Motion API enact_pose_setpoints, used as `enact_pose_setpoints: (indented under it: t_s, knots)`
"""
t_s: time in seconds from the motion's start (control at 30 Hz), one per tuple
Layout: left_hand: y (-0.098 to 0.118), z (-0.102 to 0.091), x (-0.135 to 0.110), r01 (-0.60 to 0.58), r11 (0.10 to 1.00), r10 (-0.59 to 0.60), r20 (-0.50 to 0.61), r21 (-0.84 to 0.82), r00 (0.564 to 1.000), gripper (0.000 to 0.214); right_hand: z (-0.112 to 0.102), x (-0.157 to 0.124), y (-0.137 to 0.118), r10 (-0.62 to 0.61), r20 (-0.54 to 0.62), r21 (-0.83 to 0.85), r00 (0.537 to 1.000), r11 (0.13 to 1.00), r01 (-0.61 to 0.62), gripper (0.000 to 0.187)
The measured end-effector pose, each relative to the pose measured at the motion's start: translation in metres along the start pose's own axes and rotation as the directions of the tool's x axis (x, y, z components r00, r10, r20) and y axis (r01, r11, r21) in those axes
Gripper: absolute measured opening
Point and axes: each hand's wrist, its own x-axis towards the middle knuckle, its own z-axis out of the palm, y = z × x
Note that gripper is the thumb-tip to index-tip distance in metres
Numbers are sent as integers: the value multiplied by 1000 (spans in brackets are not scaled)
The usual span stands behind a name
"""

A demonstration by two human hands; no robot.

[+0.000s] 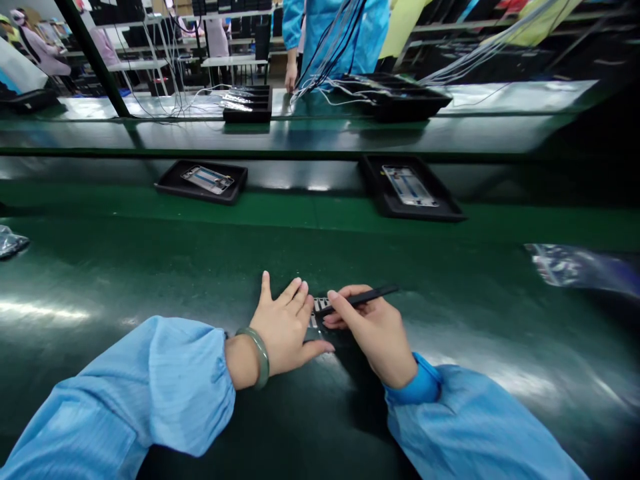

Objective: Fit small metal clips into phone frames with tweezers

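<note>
1. My left hand lies flat, fingers spread and pressing down on a small grey part on the green bench; it grips nothing, it only pins the part in place.
2. My right hand is closed in a pen-like pinch around a thin black tool, whose tip rests on the part just beside my left fingertips.
3. The part sits between my two hands, near the front middle of the bench, and is mostly covered by them, so I cannot make out its detail.
4. A green bangle circles my left wrist, and both arms are in light blue sleeves.
5. Farther back, on a lower strip, lie two black trays: the left tray and the right tray, each holding a flat phone-like frame.
6. A clear plastic bag lies well apart to my right.
7. Across the line a person in a blue coat stands behind more black trays and hanging cables.
</note>
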Motion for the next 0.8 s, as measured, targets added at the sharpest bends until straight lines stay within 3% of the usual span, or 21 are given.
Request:
enact_pose_setpoints:
  t_s: [0.2, 0.4, 0.57, 0.8]
  knots:
    - [8, 4, 1, 87, 996, -88, -33, -28, 996, 50, 3, -1, 1, 32, 9, 71, 999, 997, -33, 39]
    - [5, 8, 2, 77, 997, -77, -56, -4, 995, 36, -1, -4, -1, -8, -42, 148, 999, 989, 14, 38]
    - [2, 10, 3, 60, 998, -59, -66, 11, 996, 36, -7, -5, -4, -62, -59, 92, 996, 994, 67, 37]
    - [3, 9, 3, 57, 998, -56, -63, 3, 996, 34, -6, -6, -4, -34, 5, 29, 999, 999, 34, 38]
